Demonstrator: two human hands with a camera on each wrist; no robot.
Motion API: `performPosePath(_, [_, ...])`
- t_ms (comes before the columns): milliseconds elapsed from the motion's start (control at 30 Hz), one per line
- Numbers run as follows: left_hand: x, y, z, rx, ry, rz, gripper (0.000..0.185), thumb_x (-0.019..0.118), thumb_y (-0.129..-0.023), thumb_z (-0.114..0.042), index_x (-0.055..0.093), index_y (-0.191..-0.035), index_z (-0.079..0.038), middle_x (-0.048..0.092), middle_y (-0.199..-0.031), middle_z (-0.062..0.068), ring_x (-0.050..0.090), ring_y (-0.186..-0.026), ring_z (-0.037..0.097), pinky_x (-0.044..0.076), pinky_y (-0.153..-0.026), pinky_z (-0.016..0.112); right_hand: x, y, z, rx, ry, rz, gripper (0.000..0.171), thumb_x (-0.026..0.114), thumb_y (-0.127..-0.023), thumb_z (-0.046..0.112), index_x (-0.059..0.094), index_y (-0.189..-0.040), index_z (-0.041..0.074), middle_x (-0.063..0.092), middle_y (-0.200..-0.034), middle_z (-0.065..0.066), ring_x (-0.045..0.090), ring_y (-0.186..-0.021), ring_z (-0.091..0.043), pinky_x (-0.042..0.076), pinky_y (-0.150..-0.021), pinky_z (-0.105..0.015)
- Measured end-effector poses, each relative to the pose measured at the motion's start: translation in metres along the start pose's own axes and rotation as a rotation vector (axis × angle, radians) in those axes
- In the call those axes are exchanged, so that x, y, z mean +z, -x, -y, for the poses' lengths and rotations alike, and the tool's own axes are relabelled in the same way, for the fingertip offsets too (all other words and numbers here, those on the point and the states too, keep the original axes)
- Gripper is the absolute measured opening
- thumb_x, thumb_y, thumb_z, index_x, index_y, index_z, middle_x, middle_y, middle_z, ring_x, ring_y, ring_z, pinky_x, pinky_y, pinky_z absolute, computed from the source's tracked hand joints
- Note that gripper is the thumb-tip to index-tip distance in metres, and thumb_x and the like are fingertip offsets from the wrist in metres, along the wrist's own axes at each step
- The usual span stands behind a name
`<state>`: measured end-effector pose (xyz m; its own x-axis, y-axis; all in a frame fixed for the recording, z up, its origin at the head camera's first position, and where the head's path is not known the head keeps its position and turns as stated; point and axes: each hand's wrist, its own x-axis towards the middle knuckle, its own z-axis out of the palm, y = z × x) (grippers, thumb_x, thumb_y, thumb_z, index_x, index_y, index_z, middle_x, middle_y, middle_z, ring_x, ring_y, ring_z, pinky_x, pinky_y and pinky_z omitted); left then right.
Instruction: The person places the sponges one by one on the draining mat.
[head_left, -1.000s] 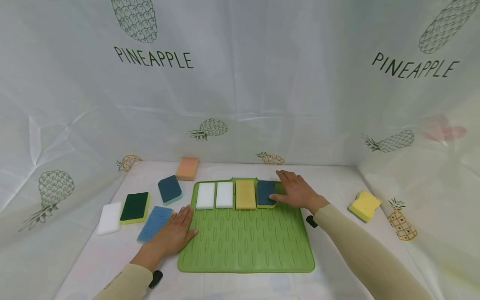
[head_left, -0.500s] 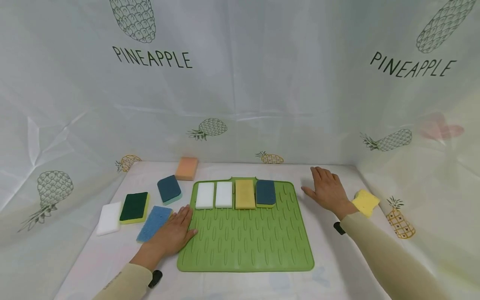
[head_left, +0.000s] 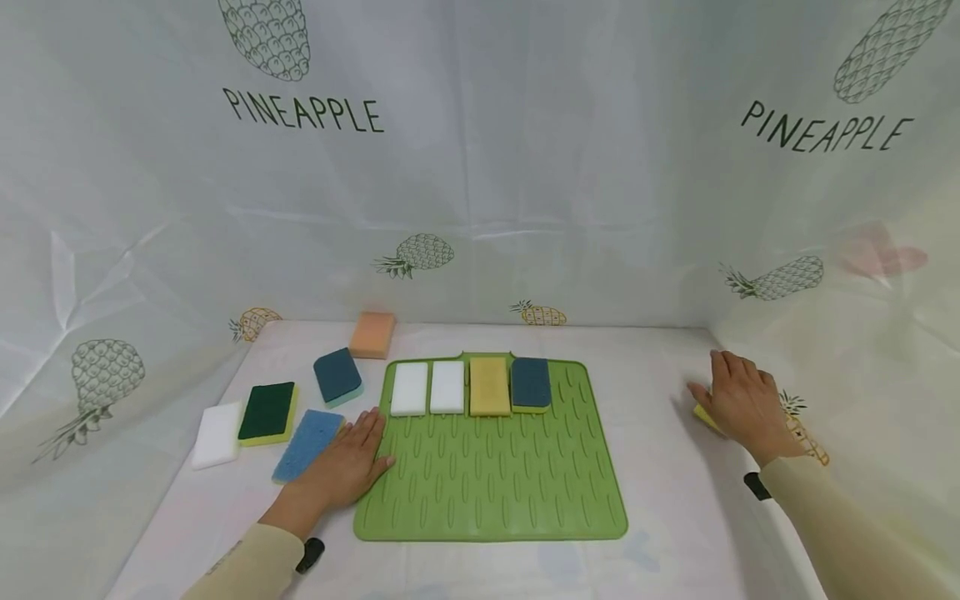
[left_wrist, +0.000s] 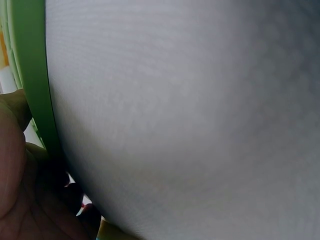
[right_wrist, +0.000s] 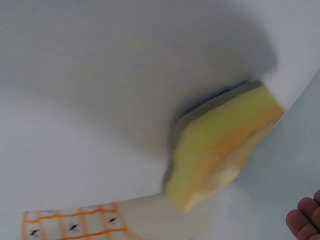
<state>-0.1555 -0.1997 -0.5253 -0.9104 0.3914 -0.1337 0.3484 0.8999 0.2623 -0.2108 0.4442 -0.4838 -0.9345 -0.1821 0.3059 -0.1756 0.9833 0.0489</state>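
My left hand [head_left: 341, 468] rests with straight fingers on the left edge of a green ribbed mat [head_left: 491, 483], its wrist side over a blue sponge [head_left: 309, 446]. At the far right, my right hand [head_left: 745, 408] is above a yellow sponge [right_wrist: 225, 145] with a grey underside, covering most of it in the head view. The right wrist view shows the fingertips [right_wrist: 302, 220] apart from that sponge. Along the mat's back edge lie two white sponges [head_left: 410, 388] [head_left: 447, 387], a plain yellow sponge [head_left: 490, 386] and a dark blue-topped sponge [head_left: 531, 383].
Left of the mat lie a white sponge [head_left: 217, 435], a dark green-topped sponge [head_left: 267, 412], a dark blue sponge [head_left: 337, 375] and an orange sponge [head_left: 372, 335]. A pineapple-print sheet [head_left: 585, 167] rises behind the table and at both sides.
My right hand has left the dark blue-topped sponge on the mat and moved right, to above the yellow sponge. The left hand has stayed in place.
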Motion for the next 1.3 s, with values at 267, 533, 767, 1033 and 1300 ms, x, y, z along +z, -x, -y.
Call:
performPosePath(267, [-0.004, 0.000, -0.003, 0.005, 0.005, 0.010, 0.074, 0.056, -0.111, -0.037, 0.029, -0.162, 0.010, 0.025, -0.170, 0.029, 0.024, -0.158, 0.048, 0.025, -0.127, 0.065, -0.008, 0.028, -0.026, 0.055, -0.012, 0.104, 0.075, 0.064, -0.106, 0.035, 0.036, -0.148, -0.020, 0.044, -0.142, -0.041, 0.042, -0.127, -0.061, 0.039, -0.096, -0.079])
performPosePath(533, [-0.002, -0.001, -0.003, 0.005, 0.003, 0.002, 0.075, 0.055, -0.110, -0.039, 0.029, -0.162, 0.009, 0.025, -0.170, 0.029, 0.025, -0.158, 0.048, 0.025, -0.127, 0.064, 0.001, 0.045, -0.035, 0.062, -0.028, 0.109, 0.078, 0.066, -0.105, 0.038, 0.036, -0.147, -0.020, 0.046, -0.139, -0.043, 0.044, -0.123, -0.063, 0.040, -0.092, -0.081])
performPosePath(767, [0.002, -0.001, 0.000, 0.009, -0.006, -0.011, 0.075, 0.055, -0.110, -0.039, 0.028, -0.162, 0.009, 0.025, -0.171, 0.028, 0.025, -0.158, 0.048, 0.025, -0.127, 0.065, 0.008, 0.051, -0.035, 0.070, -0.045, 0.050, 0.085, 0.074, -0.100, 0.041, 0.036, -0.144, -0.021, 0.046, -0.135, -0.045, 0.045, -0.118, -0.067, 0.042, -0.088, -0.081])
performPosePath(1033, [0.001, 0.000, 0.000, 0.008, -0.006, -0.017, 0.076, 0.056, -0.110, -0.039, 0.029, -0.162, 0.009, 0.026, -0.170, 0.029, 0.025, -0.158, 0.048, 0.026, -0.127, 0.064, 0.004, 0.052, -0.034, 0.137, -0.067, 0.102, 0.110, 0.077, -0.092, 0.057, 0.025, -0.150, -0.021, 0.040, -0.139, -0.047, 0.039, -0.122, -0.068, 0.037, -0.091, -0.083])
performPosePath(1300, [0.000, 0.000, -0.001, 0.007, -0.012, -0.021, 0.075, 0.057, -0.110, -0.037, 0.029, -0.162, 0.009, 0.026, -0.170, 0.028, 0.026, -0.158, 0.047, 0.026, -0.127, 0.064, 0.009, 0.052, -0.031, 0.141, -0.056, 0.047, 0.123, 0.089, -0.074, 0.065, 0.028, -0.143, -0.017, 0.045, -0.129, -0.044, 0.043, -0.113, -0.065, 0.040, -0.082, -0.080])
